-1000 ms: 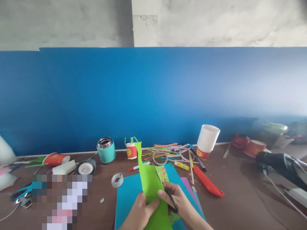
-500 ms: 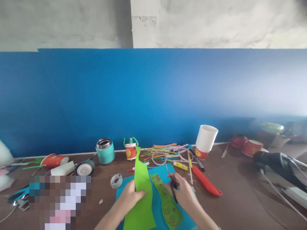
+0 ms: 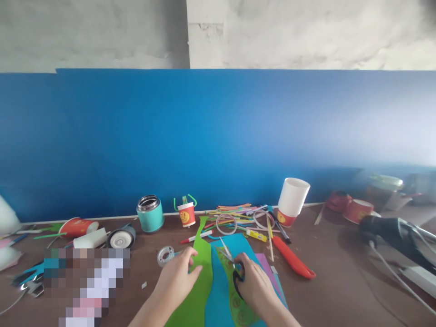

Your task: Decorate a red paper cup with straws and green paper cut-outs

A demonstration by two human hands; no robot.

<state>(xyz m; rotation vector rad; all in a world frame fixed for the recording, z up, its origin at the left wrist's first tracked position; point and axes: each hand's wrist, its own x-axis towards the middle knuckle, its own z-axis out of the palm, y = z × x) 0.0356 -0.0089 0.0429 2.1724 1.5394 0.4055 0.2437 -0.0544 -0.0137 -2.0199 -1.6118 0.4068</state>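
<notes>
One cut looks finished: your left hand [image 3: 180, 276], loosely spread, has released the green sheet [image 3: 203, 258]. Your right hand [image 3: 254, 279] grips scissors [image 3: 231, 259], tips toward eleven o'clock.

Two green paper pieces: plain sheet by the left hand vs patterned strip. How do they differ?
The plain sheet shows no drawing; the patterned strip carries dark outlines. The plain sheet is larger than the patterned strip. The plain sheet is at the left hand; the patterned strip is under the scissors. Both are green.
</notes>
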